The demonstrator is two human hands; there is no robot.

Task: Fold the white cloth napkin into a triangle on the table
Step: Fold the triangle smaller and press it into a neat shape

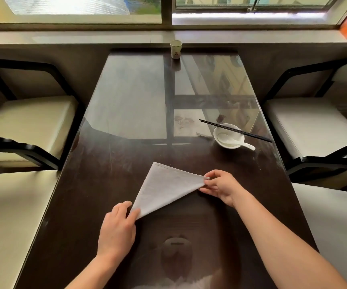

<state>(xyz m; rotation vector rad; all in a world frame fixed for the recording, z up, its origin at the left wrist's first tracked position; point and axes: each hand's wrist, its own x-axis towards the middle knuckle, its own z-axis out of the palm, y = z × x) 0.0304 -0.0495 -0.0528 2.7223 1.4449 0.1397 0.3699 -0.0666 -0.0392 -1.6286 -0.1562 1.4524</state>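
Note:
The white cloth napkin [164,188] lies flat on the dark glass-topped table [110,159] in a triangle shape, one point toward the far left. My left hand [117,228] pinches its near corner between thumb and fingers. My right hand [220,187] pinches the right corner. The long folded edge runs between my two hands.
A white bowl [228,135] with a white spoon and black chopsticks [235,130] across it stands to the far right. A paper cup [176,49] stands at the table's far edge by the window sill. Cream-cushioned chairs [26,122] flank both sides.

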